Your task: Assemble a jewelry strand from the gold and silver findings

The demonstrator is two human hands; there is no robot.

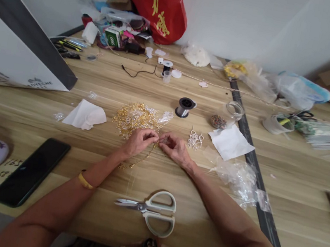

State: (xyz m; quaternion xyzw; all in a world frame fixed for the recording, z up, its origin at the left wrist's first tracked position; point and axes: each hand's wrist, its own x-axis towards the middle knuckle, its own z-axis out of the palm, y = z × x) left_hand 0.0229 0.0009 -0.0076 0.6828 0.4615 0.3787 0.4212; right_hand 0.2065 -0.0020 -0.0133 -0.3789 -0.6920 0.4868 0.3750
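Note:
My left hand [139, 141] and my right hand [176, 148] meet fingertip to fingertip over the wooden table [111, 86], both pinched on a thin gold beaded strand [136, 161] that trails down toward my left wrist. Just behind my hands lies a pile of gold and silver findings [136, 117]. A small cluster of silver rings [195, 140] sits right of my right hand. Cream-handled scissors [154, 211] lie closed near the table's front edge, between my forearms.
A black phone [30, 171] lies front left, a crumpled tissue [84, 116] beyond it. A thread spool [184, 107], a bead jar [229, 115], white paper [229, 142] and clear plastic bags [239, 179] sit right of centre. A red bag [156, 1] and clutter line the back wall.

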